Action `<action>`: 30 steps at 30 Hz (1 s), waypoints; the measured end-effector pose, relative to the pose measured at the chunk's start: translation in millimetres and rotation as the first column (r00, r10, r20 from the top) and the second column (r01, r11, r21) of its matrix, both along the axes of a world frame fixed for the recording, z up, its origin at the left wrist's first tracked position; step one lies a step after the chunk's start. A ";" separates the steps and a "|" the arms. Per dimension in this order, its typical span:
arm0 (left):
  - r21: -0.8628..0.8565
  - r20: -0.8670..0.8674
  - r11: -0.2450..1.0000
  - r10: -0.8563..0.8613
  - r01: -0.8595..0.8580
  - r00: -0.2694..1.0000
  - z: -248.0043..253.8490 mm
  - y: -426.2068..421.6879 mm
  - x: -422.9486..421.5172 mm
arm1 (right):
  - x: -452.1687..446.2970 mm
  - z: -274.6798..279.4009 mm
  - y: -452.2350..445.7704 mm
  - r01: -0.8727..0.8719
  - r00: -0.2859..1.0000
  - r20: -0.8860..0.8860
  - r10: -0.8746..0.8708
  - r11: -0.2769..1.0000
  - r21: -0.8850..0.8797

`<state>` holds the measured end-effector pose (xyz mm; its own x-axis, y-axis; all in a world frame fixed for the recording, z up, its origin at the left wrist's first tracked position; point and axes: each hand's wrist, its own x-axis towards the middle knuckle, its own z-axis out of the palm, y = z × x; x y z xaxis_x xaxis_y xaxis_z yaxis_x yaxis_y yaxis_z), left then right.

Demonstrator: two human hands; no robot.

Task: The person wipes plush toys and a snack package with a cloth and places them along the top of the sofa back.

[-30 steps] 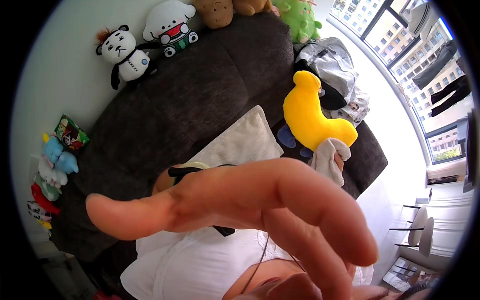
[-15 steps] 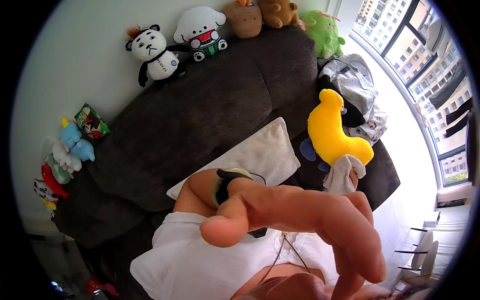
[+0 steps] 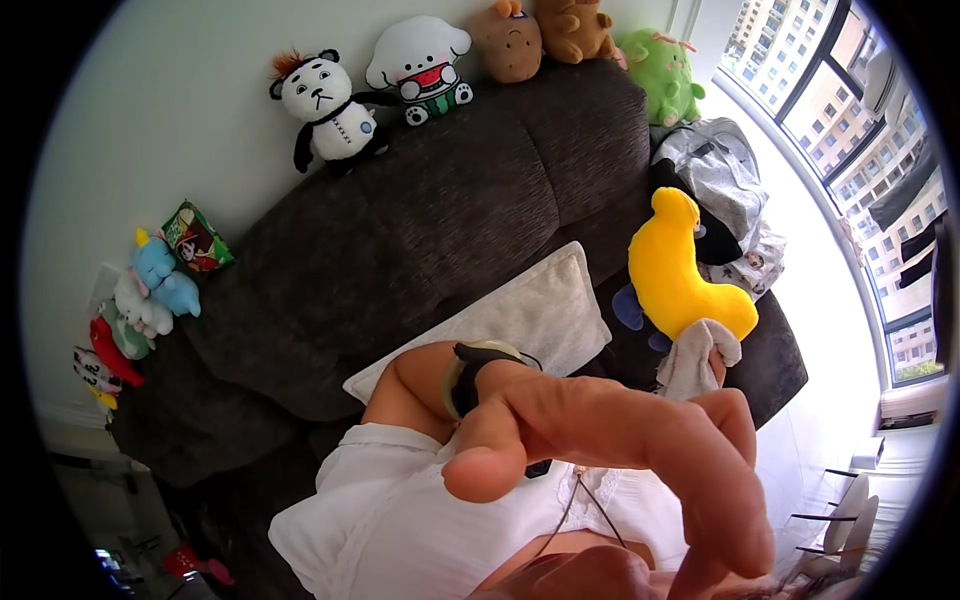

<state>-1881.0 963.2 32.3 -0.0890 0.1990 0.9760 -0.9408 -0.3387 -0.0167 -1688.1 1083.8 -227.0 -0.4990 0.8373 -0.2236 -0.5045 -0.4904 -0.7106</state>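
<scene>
My left hand [image 3: 620, 430] is large and close to the camera, with its thumb apart and its other fingers extended and bent downward at the right. Nothing shows in its grasp. A dark watch band [image 3: 468, 375] is round that wrist. Farther back at the right, my right hand [image 3: 718, 368] is closed on a light grey cloth [image 3: 700, 352], which covers most of it. The cloth touches the lower end of a yellow plush toy [image 3: 680, 275]. A light cushion [image 3: 540, 310] lies behind my left arm.
A dark sofa [image 3: 380, 240] spans the view. Along its top stand a panda plush [image 3: 335, 110], a white dog plush [image 3: 425, 70] and a green plush [image 3: 665, 80]. Clothes [image 3: 720, 165] lie at the right; chairs [image 3: 850, 520] stand beyond. Small plush toys [image 3: 165, 275] are at the left.
My left hand has moved down and right in view, its thumb looking smaller. The sofa, toys and cloth have shifted right and down in view. My right hand still holds the cloth.
</scene>
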 end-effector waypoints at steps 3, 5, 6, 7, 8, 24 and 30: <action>-0.069 0.089 0.996 0.062 -0.056 0.994 0.8 -4.8 6.8 | 0.3 -0.3 0.3 0.004 1.000 0.001 -0.004 1.000 -0.001; -0.139 0.147 0.987 0.100 -0.080 0.984 8.6 -13.1 12.2 | 1.1 0.0 -0.1 0.008 1.000 -0.001 -0.008 1.000 -0.001; -0.139 0.129 0.989 0.061 -0.043 0.990 11.0 -15.3 8.6 | 1.3 0.2 0.2 0.008 1.000 0.000 -0.008 1.000 -0.002; -0.141 0.110 0.990 0.022 -0.006 0.994 13.4 -17.6 5.0 | 1.4 0.4 -0.4 0.008 1.000 -0.001 -0.008 1.000 -0.003; -0.121 0.049 0.990 -0.072 0.077 0.996 15.4 -16.7 -4.8 | 1.2 0.1 -0.4 0.006 1.000 0.000 -0.006 1.000 -0.005; -0.518 -0.519 0.412 0.546 -0.750 0.658 -45.4 11.8 -99.1 | -3.7 39.8 -3.2 -0.047 0.998 -0.043 0.042 0.992 -0.114; -0.623 -0.769 0.111 0.094 -0.774 0.632 -188.7 44.1 -117.7 | -30.2 73.8 -0.9 -0.245 0.969 -0.056 0.240 0.965 -0.097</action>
